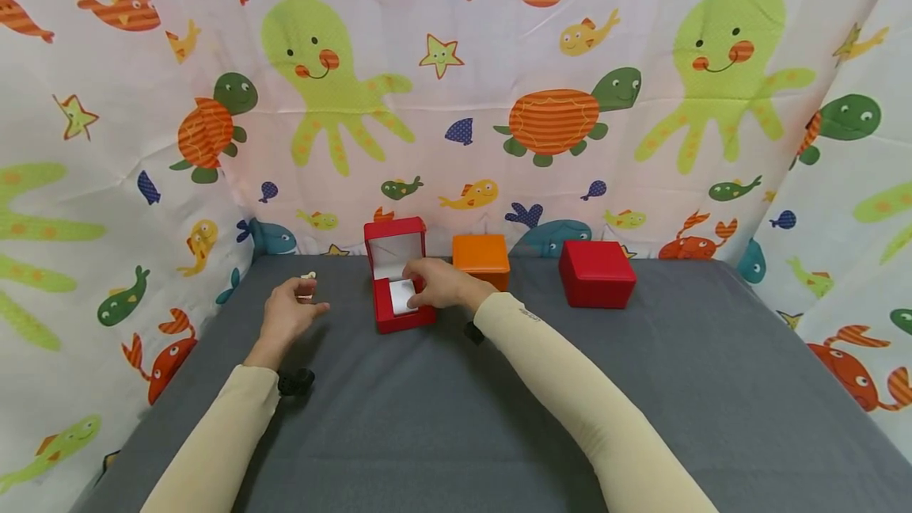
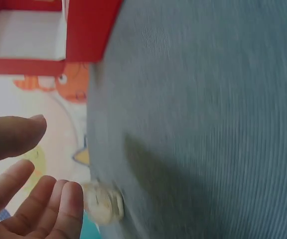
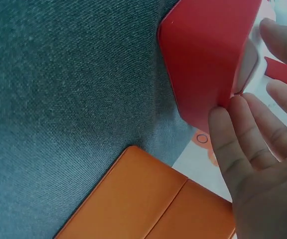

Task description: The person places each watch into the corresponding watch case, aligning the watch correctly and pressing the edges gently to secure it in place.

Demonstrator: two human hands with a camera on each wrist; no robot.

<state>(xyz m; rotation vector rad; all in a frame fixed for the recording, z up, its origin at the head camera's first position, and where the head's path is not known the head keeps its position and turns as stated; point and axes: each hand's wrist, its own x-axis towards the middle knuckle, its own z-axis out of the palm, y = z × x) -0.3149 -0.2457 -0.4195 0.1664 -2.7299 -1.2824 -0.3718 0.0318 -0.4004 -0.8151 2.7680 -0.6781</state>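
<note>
A small red box (image 1: 404, 317) stands with its lid up, a white cushion (image 1: 401, 296) inside it. My right hand (image 1: 445, 283) reaches in from the right, thumb and forefinger at opposite ends of the cushion, pinching it. In the right wrist view its other fingertips (image 3: 220, 117) touch the box's rim. My left hand (image 1: 288, 311) is to the left of the box, its fingers loosely bent and spread. Just beyond those fingertips, a cream-coloured watch (image 2: 101, 203) stands on the table, mostly hidden by the hand in the head view.
A closed orange box (image 1: 481, 258) is close behind my right wrist. Farther right sits a closed red box (image 1: 597, 275). The grey cloth-covered table (image 1: 399, 418) ends at a curtain (image 1: 442, 141) printed with sea animals.
</note>
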